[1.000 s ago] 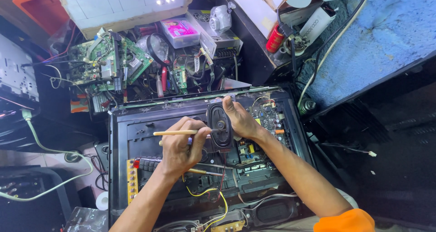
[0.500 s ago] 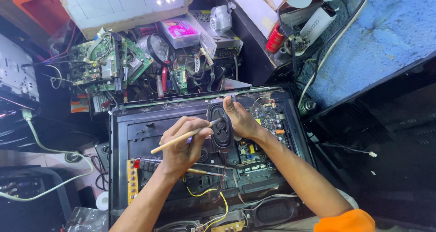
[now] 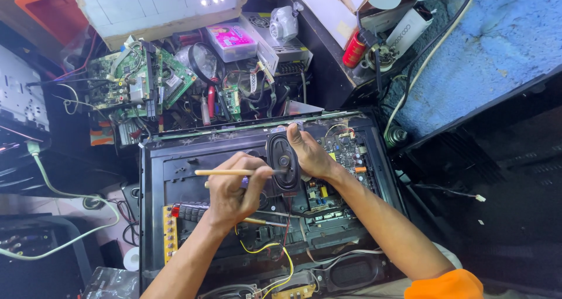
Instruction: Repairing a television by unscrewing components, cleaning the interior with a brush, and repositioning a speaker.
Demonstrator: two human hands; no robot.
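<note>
Left hand (image 3: 231, 190) fingers pinch a thin wooden-handled brush (image 3: 234, 172), tip on the black oval speaker (image 3: 285, 162) mid-chassis, which the right hand (image 3: 310, 155) grips steady. Looks like cleaning; I'd sweep gently, avoiding the yellow wires (image 3: 275, 249) nearby.

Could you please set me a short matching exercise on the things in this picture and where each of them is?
Things:
1. oval speaker
2. thin wooden stick
3. green circuit board
4. red cylinder

Places:
A. on the shelf at the upper right
B. held in the left hand
C. under the right hand, inside the open black chassis
D. in the clutter above the chassis, at the upper left

Pairs: 1-C, 2-B, 3-D, 4-A
</note>
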